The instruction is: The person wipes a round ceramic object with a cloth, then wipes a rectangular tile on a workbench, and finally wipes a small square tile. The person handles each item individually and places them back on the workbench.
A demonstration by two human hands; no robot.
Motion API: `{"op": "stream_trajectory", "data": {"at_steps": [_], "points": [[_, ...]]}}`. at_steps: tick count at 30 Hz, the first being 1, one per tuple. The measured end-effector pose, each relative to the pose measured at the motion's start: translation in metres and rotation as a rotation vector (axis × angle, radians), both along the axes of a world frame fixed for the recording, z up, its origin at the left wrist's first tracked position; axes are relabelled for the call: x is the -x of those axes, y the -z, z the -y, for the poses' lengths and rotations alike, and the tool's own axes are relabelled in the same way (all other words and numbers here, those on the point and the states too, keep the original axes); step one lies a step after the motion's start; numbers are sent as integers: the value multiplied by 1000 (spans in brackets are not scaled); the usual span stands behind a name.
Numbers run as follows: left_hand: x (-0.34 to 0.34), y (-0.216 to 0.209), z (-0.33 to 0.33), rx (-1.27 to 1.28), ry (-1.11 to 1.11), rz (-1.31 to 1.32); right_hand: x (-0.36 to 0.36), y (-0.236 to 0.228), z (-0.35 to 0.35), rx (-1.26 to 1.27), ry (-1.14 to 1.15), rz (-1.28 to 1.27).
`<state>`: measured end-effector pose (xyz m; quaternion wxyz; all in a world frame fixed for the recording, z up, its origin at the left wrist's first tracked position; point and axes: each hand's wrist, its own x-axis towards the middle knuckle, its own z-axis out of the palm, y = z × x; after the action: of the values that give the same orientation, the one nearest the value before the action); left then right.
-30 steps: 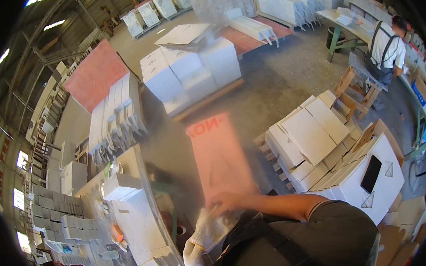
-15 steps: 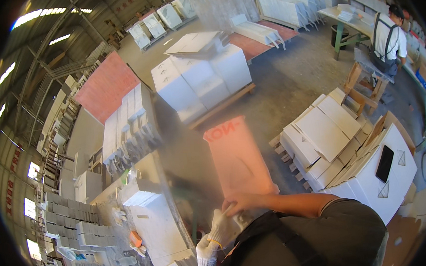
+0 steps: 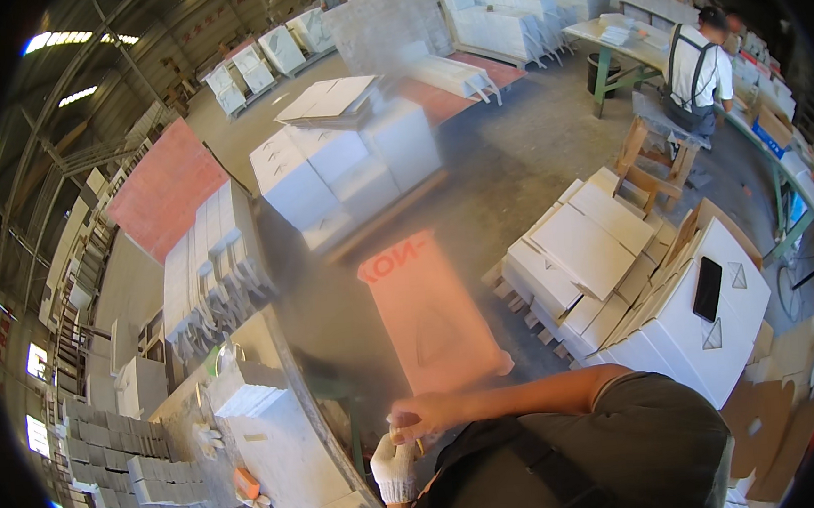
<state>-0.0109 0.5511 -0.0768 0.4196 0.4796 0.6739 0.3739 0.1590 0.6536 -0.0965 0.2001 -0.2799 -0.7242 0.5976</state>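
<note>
My left hand (image 3: 394, 469) wears a white knitted work glove and is closed in front of my body, near the edge of the long table. My bare right hand (image 3: 422, 414) meets it from above, fingers curled around white glove fabric (image 3: 396, 434) at the top of the left hand. A yellowish edge shows just under the right fingers. What the left fingers hold is hidden. Beyond my hands, an orange-pink sheet-like cover (image 3: 435, 313) with red lettering lies over something low.
White slabs (image 3: 267, 405) lie on the long table (image 3: 308, 393) at left, beside an orange block (image 3: 246, 482). White boxes (image 3: 353, 163) are stacked ahead. At right, a phone (image 3: 708, 289) rests on another box stack (image 3: 595, 241). A person (image 3: 699, 73) works at far right.
My view has shifted, so the surroundings sit further left. The right hand has moved down closer over the gloved left hand, and the white glove fabric between them is now more covered.
</note>
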Motion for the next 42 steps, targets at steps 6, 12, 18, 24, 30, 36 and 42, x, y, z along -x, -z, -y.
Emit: {"op": "stream_trajectory", "data": {"at_steps": [6,12,18,24,30,36,42], "points": [[0,2,-2,61,130,83,-9,16,-1,257,-25,-91],[1,-9,-3,60,144,95,-6,23,-3,244,-62,-97],[9,3,-2,76,131,18,-6,29,-6,147,-110,-90],[40,17,6,-176,93,-397,-15,24,-9,-301,-51,-94],[25,19,-4,63,-110,-456,-2,29,0,-706,-117,256],[3,21,-23,-93,1,-848,22,25,2,-247,-355,578],[3,34,-21,-235,-71,-782,14,23,-6,914,-204,122]]}}
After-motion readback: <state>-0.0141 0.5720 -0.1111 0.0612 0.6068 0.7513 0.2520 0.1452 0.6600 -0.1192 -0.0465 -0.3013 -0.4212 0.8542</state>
